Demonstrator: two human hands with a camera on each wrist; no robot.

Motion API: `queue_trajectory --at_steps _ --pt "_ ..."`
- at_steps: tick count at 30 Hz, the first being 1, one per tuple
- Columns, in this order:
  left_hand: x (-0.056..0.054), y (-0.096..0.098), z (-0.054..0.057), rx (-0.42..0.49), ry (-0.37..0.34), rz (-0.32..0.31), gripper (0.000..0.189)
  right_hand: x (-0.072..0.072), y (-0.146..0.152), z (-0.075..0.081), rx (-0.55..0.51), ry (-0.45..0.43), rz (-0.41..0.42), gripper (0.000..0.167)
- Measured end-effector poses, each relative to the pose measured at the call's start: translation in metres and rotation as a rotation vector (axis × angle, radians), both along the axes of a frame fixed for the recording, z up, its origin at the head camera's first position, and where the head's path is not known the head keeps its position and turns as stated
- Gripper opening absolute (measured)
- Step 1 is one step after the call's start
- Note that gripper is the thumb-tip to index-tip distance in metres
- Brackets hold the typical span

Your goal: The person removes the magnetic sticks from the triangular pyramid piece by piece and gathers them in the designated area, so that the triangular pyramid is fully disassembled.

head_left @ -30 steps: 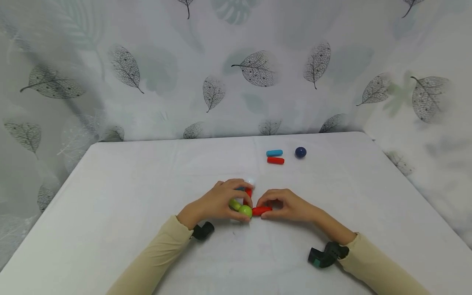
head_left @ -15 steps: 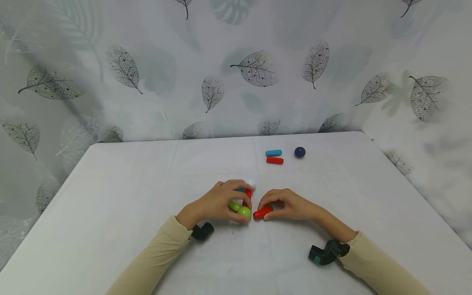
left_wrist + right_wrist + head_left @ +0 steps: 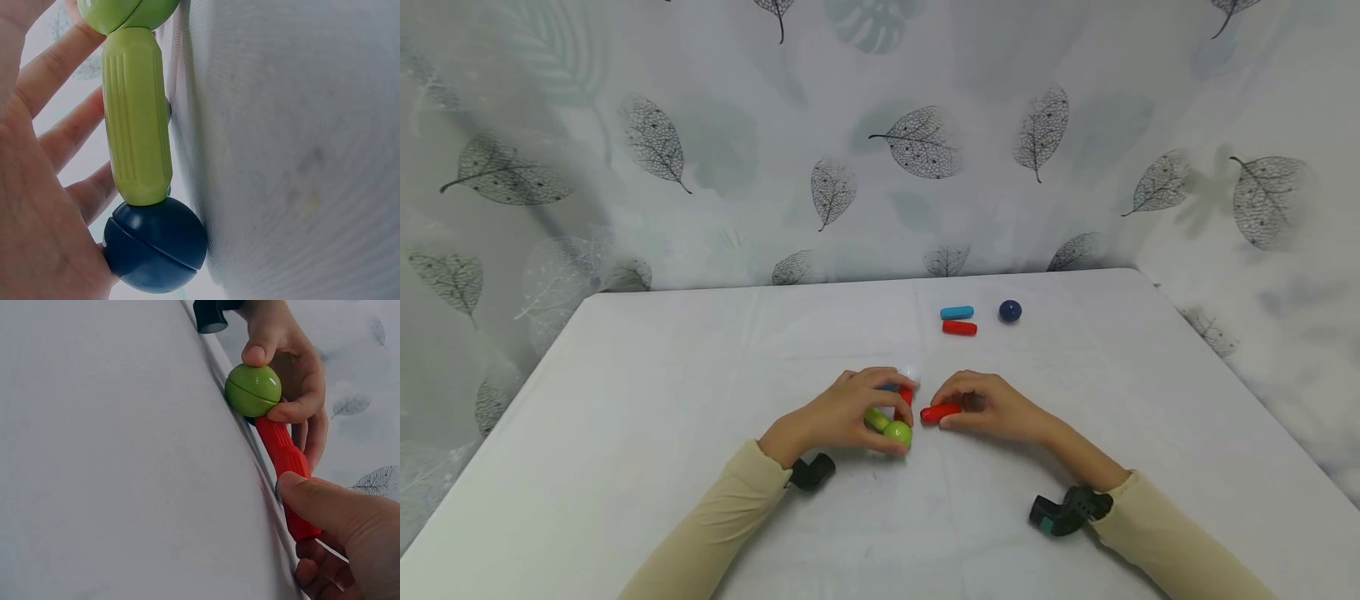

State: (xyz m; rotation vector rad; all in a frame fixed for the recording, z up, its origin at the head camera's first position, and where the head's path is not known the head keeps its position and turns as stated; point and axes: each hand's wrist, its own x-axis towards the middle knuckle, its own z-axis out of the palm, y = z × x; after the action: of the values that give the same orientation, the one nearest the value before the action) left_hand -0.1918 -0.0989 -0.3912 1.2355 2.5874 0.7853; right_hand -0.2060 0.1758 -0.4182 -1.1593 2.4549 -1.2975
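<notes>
My left hand pinches a light green ball between thumb and finger. A ribbed green stick joins that ball to a dark blue ball near the palm in the left wrist view. Partly under the left fingers lie another red stick, a blue piece and a whitish ball; how they join is hidden. My right hand pinches a loose red stick by one end, just right of the green ball and apart from it in the head view.
Toward the back of the white table lie a light blue stick, a red stick in front of it, and a dark blue ball to their right. A leaf-patterned cloth hangs behind the table.
The right hand's red stick met the green ball a second ago; it has since come away and shifted slightly right and farther back. The left hand has stayed in place.
</notes>
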Motion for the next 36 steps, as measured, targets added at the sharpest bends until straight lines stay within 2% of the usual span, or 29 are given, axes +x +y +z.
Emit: queue_trajectory --at_steps 8,19,26,30,36 --pt "0.000 0.000 0.001 -0.003 -0.024 -0.001 0.023 -0.014 0.009 0.000 0.036 0.056 -0.181 0.024" --pt "0.000 0.000 0.001 0.003 -0.013 -0.016 0.023 -0.036 0.018 0.002 0.081 0.076 -0.339 0.024" --pt "0.000 -0.001 0.002 0.021 -0.002 -0.010 0.023 -0.052 0.018 0.002 0.071 0.090 -0.391 0.023" --pt "0.002 -0.002 0.001 0.018 -0.024 -0.007 0.023 -0.054 0.016 0.001 0.083 0.108 -0.395 0.022" --pt "0.003 -0.004 -0.001 0.027 -0.005 -0.012 0.023 -0.053 0.011 0.002 0.100 0.179 -0.420 0.022"
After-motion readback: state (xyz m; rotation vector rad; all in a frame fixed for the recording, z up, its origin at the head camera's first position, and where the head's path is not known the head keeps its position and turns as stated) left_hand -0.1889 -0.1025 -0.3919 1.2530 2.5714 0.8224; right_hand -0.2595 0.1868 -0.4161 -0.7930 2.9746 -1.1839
